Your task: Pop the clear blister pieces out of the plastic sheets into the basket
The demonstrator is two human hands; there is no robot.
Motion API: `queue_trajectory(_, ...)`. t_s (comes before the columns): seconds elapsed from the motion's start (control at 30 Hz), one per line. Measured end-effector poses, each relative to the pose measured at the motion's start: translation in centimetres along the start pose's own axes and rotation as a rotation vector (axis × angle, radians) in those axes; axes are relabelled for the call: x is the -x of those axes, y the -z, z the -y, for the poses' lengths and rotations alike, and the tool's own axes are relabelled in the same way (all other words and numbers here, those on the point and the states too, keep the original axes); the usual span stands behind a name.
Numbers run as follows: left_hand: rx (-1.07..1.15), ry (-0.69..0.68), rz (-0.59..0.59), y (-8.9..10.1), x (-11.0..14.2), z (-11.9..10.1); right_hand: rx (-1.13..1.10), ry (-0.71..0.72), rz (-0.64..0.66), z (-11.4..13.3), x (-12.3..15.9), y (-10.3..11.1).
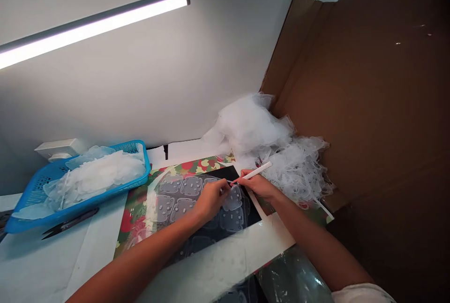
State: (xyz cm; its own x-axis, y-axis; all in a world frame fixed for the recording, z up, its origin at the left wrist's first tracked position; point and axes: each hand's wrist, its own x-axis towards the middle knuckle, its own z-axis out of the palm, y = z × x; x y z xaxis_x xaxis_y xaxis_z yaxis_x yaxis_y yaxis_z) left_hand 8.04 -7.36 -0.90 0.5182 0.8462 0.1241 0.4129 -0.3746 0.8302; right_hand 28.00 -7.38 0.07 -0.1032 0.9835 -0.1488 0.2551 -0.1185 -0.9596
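A clear plastic sheet (183, 202) moulded with several square pieces lies on a black mat (242, 221). My left hand (210, 198) rests on the sheet with its fingers pinched on the thin plastic near one piece. My right hand (258, 184) grips a white pen-like tool (258, 170), its tip touching the sheet just beside my left fingertips. Both hands meet at the far right part of the mat.
A blue basket (140, 178) heaped with clear plastic pieces stands at the left, black snips (70, 223) lying in front of it. A pile of white plastic scrap (277, 148) sits behind my hands. Brown cardboard (369, 106) walls the right side. A lamp tube (94, 24) hangs overhead.
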Motion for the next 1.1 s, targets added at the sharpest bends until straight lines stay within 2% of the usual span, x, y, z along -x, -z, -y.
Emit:
queue_trajectory(0.07,-0.062,-0.131,0.011,0.5,1.3,-0.1,0.068,0.004,-0.138,-0.4,-0.2,0.5)
queue_trajectory(0.13,-0.113,-0.294,0.017,1.5,2.9,0.1,0.072,0.005,-0.191,-0.6,-0.3,1.5)
queue_trajectory(0.17,-0.132,-0.330,-0.006,2.3,3.7,0.3,0.049,0.012,-0.194,-0.6,-0.2,2.1)
queue_trajectory(0.2,-0.147,-0.316,-0.047,3.2,4.3,0.5,0.018,0.028,-0.203,-0.5,0.0,2.5)
queue_trajectory(0.27,-0.199,-0.177,-0.131,4.9,5.3,1.1,-0.025,0.108,-0.287,0.0,0.3,2.8)
queue_trajectory(0.33,-0.318,-0.036,-0.123,6.0,5.9,1.6,-0.006,0.220,-0.368,0.5,0.7,1.9)
queue_trajectory(0.37,-0.393,0.003,-0.085,6.2,6.1,1.8,0.033,0.261,-0.338,0.7,1.0,0.9)
queue_trajectory(0.43,-0.547,0.020,0.007,5.9,6.6,2.2,0.148,0.313,-0.155,1.0,1.5,-1.4)
queue_trajectory(0.5,-0.674,-0.022,0.073,5.2,7.2,2.4,0.258,0.353,0.033,1.1,1.9,-3.6)
queue_trajectory(0.53,-0.720,-0.049,0.097,4.8,7.5,2.5,0.303,0.376,0.086,1.0,2.1,-4.5)
queue_trajectory(0.63,-0.792,-0.085,0.128,4.3,8.0,2.6,0.370,0.424,0.124,0.7,2.2,-5.7)
queue_trajectory(0.9,-0.792,-0.085,0.165,4.7,8.0,2.5,0.399,0.435,0.111,0.6,1.7,-6.0)
queue_trajectory(1.1,-0.775,-0.091,0.207,5.0,7.9,2.5,0.512,0.468,0.162,-0.1,2.3,-6.4)
